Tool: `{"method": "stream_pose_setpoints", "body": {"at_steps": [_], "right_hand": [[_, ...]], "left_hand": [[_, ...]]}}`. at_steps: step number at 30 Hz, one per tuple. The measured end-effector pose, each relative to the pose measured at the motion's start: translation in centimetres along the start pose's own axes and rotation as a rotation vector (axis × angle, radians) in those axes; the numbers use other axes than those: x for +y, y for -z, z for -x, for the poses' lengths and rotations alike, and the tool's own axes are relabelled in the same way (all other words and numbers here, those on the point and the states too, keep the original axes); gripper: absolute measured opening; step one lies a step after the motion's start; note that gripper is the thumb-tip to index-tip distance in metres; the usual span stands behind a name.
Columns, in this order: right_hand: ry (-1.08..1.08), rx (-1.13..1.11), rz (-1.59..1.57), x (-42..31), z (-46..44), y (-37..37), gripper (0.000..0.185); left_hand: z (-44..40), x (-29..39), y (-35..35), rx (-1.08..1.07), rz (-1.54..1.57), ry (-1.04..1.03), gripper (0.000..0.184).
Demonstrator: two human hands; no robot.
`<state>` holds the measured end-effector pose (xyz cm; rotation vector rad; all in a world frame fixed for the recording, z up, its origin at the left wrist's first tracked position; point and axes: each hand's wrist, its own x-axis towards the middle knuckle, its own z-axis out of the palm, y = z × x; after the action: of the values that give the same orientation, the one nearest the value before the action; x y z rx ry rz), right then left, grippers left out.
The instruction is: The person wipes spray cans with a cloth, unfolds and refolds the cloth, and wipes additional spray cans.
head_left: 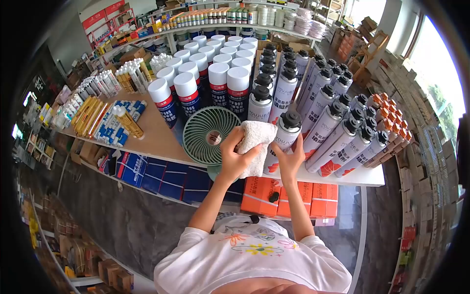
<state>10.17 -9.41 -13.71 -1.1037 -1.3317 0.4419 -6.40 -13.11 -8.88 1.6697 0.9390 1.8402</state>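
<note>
My left hand [236,153] is closed on a folded white cloth [257,141], which is pressed against the side of a light-coloured foam can [290,126] with a black cap. Around that same can, low down, the fingers of my right hand [290,159] are wrapped. The can stands upright or nearly so at the table's front; its base is partly hidden. A green round fan [211,135] is just left of my left hand. More black-capped cans [323,105] crowd behind and to the right of my right hand.
White-capped blue cans [186,90] stand in rows behind the fan. Gold and blue tubes [129,122] are at the left of the table [166,142]. Orange-capped cans [391,117] stand far right. Orange boxes [262,193] and dark blue boxes [166,179] sit under the tabletop.
</note>
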Motion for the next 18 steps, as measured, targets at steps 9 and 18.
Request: {"method": "stream_pose_setpoints", "body": {"at_steps": [9,18], "right_hand": [[0.002,-0.039,0.049,-0.1,-0.1,0.3,0.089],[0.17,-0.163,0.123,-2.2,-3.4,1.8,0.102]], "left_hand": [[-1.1,0.2,1.3,-0.06,0.032,0.023,0.026],[-8.4,3.4,0.6,-0.043,-0.507,-0.633,0.03]]}}
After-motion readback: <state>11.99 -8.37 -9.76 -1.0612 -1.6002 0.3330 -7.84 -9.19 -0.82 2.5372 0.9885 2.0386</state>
